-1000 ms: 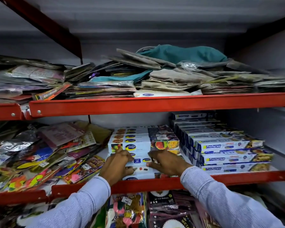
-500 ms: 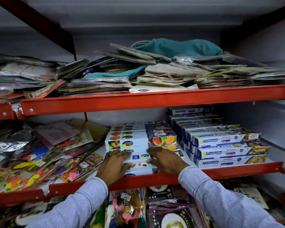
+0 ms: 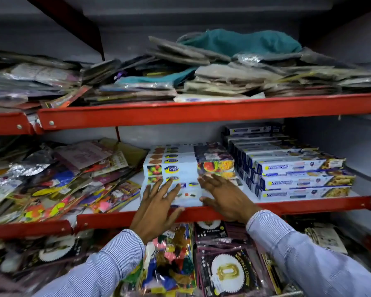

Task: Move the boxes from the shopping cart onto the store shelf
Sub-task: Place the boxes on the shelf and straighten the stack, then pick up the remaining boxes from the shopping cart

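Note:
A stack of long white and blue wrap boxes (image 3: 186, 168) lies on the middle red shelf (image 3: 308, 205), with one white box (image 3: 190, 196) at the front edge. My left hand (image 3: 156, 209) is over that front box's left end, fingers spread, holding nothing. My right hand (image 3: 225, 198) is at its right end, fingers spread too, thumb near the shelf lip. Both hands seem lifted slightly off the box. The shopping cart is out of view.
A second stack of blue boxes (image 3: 298, 174) fills the shelf's right side. Loose colourful packets (image 3: 58, 179) crowd the left side. Flat packets and a teal cloth (image 3: 240, 43) lie on the upper shelf (image 3: 201, 112). Balloon packs (image 3: 225, 269) hang below.
Both hands have opened and drawn back from the front white box, which they were pressing into place a second ago. The box stays on the shelf.

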### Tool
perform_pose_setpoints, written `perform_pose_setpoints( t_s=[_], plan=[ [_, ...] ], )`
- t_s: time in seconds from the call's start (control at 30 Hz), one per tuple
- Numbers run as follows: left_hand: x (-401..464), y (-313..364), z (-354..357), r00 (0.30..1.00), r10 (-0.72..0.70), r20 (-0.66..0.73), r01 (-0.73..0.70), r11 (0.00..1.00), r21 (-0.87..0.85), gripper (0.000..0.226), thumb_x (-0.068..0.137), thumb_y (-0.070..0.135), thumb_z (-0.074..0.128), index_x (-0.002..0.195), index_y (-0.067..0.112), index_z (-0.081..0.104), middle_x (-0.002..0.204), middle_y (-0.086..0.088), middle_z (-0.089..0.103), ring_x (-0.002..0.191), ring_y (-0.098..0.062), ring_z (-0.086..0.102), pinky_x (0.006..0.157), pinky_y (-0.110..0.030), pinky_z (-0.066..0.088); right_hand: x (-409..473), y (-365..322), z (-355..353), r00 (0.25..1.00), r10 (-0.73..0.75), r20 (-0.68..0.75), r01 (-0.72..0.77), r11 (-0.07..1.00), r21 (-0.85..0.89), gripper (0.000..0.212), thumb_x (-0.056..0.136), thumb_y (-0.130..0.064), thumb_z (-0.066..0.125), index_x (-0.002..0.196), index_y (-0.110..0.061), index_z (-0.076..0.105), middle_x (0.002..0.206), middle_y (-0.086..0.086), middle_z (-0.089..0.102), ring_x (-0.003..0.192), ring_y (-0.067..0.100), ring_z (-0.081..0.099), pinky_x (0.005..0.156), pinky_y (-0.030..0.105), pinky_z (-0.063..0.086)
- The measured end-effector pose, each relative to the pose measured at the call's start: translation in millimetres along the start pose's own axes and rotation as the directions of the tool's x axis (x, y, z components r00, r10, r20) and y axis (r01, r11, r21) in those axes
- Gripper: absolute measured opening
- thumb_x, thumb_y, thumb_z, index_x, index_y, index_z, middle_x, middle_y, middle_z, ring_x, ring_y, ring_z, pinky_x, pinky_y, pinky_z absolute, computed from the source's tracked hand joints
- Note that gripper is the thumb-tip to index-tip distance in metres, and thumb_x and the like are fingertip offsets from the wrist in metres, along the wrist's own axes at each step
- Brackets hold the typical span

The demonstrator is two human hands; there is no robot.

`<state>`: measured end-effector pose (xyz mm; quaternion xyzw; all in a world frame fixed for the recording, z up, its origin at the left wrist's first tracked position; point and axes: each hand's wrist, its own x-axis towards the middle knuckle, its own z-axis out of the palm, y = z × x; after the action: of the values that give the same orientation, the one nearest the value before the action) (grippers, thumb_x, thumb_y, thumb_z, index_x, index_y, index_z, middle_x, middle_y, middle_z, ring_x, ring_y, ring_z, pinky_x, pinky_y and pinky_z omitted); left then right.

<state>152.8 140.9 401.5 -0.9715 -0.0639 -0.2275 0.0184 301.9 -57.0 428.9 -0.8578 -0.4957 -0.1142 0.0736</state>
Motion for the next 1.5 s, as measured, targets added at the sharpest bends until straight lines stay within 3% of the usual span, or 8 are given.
perform_pose_setpoints(
  t_s=[0.23, 0.47, 0.57, 0.7, 0.87, 1.07, 1.2, 1.5],
  plan=[
    [-102.1, 32.7, 20.4, 0.999, 0.032, 0.027, -0.028, 0.991, -0.132, 0.044, 0.088, 0.053, 0.054, 0.126, 0.032, 0.058, 0.141, -0.002, 0.054, 0.129, -0.026, 0.047, 0.097, -0.048, 0.051, -92.1, -33.5, 31.5, 0.999, 0.032, 0.011, -0.032, 0.998, 0.050, 0.066, 0.099, -0.051, 0.042, 0.156, -0.027, 0.019, 0.162, 0.000, 0.029, 0.149, 0.027, 0.025, 0.115, 0.046, 0.032],
    [-218.1, 64.5, 85.8, 0.963, 0.024, 0.270, 0.066, 0.946, -0.317, 0.019, 0.083, 0.031, 0.066, 0.099, 0.022, 0.072, 0.121, -0.004, 0.067, 0.115, -0.028, 0.061, 0.093, -0.042, 0.053, -176.5, -65.4, 111.9, 0.960, 0.073, 0.271, -0.116, 0.983, 0.145, 0.060, 0.096, -0.040, 0.055, 0.149, -0.019, 0.037, 0.148, 0.005, 0.049, 0.135, 0.031, 0.042, 0.104, 0.048, 0.046],
    [-270.5, 85.6, 119.3, 0.932, 0.063, 0.358, 0.104, 0.898, -0.429, 0.019, 0.081, 0.025, 0.065, 0.092, 0.013, 0.074, 0.107, 0.002, 0.071, 0.105, -0.015, 0.060, 0.099, -0.019, 0.044, -211.3, -72.1, 157.3, 0.923, 0.092, 0.373, -0.172, 0.968, 0.185, 0.050, 0.095, -0.036, 0.056, 0.141, -0.019, 0.047, 0.144, 0.007, 0.053, 0.131, 0.031, 0.048, 0.099, 0.044, 0.050],
    [-328.6, 107.5, 168.8, 0.763, -0.002, 0.646, 0.304, 0.884, -0.355, 0.028, 0.094, 0.032, 0.056, 0.097, 0.011, 0.074, 0.101, -0.010, 0.074, 0.097, -0.029, 0.067, 0.082, -0.033, 0.050, -254.5, -78.6, 235.6, 0.790, 0.095, 0.606, -0.258, 0.948, 0.188, 0.047, 0.097, -0.037, 0.051, 0.141, -0.020, 0.047, 0.141, 0.008, 0.055, 0.131, 0.031, 0.049, 0.102, 0.043, 0.048],
    [-366.2, 119.6, 235.3, 0.591, 0.079, 0.803, 0.311, 0.896, -0.317, 0.031, 0.098, 0.031, 0.053, 0.118, 0.014, 0.069, 0.129, -0.011, 0.066, 0.122, -0.031, 0.058, 0.097, -0.043, 0.051, -299.1, -87.1, 345.5, 0.572, -0.010, 0.820, -0.254, 0.949, 0.188, 0.055, 0.100, -0.034, 0.049, 0.150, -0.018, 0.036, 0.153, 0.009, 0.043, 0.142, 0.027, 0.039, 0.111, 0.043, 0.040],
    [-388.5, 125.0, 293.0, 0.552, 0.122, 0.825, 0.290, 0.899, -0.327, 0.029, 0.097, 0.027, 0.056, 0.119, 0.012, 0.067, 0.124, -0.013, 0.067, 0.118, -0.033, 0.059, 0.096, -0.043, 0.050, -332.6, -94.7, 438.7, 0.381, -0.069, 0.922, -0.262, 0.948, 0.179, 0.066, 0.097, -0.038, 0.057, 0.153, -0.016, 0.030, 0.159, 0.011, 0.035, 0.146, 0.028, 0.033, 0.117, 0.041, 0.033],
    [-387.0, 123.5, 311.7, 0.523, 0.208, 0.826, 0.210, 0.908, -0.362, 0.026, 0.093, 0.028, 0.060, 0.117, 0.021, 0.068, 0.121, -0.006, 0.067, 0.113, -0.030, 0.062, 0.090, -0.041, 0.053, -342.0, -94.9, 461.5, 0.407, -0.072, 0.910, -0.290, 0.935, 0.204, 0.058, 0.084, -0.040, 0.069, 0.136, -0.021, 0.053, 0.137, 0.009, 0.057, 0.128, 0.030, 0.054, 0.103, 0.041, 0.047],
    [-400.0, 138.2, 346.8, 0.357, 0.451, 0.818, -0.225, 0.892, -0.393, 0.020, 0.096, 0.018, 0.047, 0.110, 0.014, 0.061, 0.113, -0.007, 0.068, 0.107, -0.032, 0.062, 0.086, -0.043, 0.051, -347.6, -97.3, 474.6, 0.496, -0.069, 0.866, -0.219, 0.955, 0.202, 0.067, 0.069, -0.034, 0.074, 0.129, -0.015, 0.051, 0.122, 0.009, 0.061, 0.108, 0.033, 0.061, 0.083, 0.040, 0.053]
  ],
)
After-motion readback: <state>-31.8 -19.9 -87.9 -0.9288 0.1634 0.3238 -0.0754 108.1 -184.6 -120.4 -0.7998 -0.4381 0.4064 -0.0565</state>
